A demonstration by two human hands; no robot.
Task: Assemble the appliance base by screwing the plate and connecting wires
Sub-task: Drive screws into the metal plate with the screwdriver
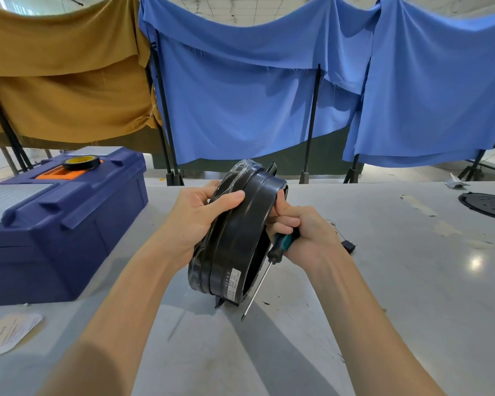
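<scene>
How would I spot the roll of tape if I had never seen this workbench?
Find the dark-blue plastic toolbox on the left of the grey table. On its lid, at the far end of the orange handle, lies a black tape roll with a yellow core. Nothing else on the box is ring-shaped.

Your right hand [309,235] covers most of the teal-handled screwdriver's grip [286,240], the white label [233,283] on the round black plastic appliance base [237,232] is printed too small to read, and the right edge cuts off the black perforated disc [489,205].
</scene>
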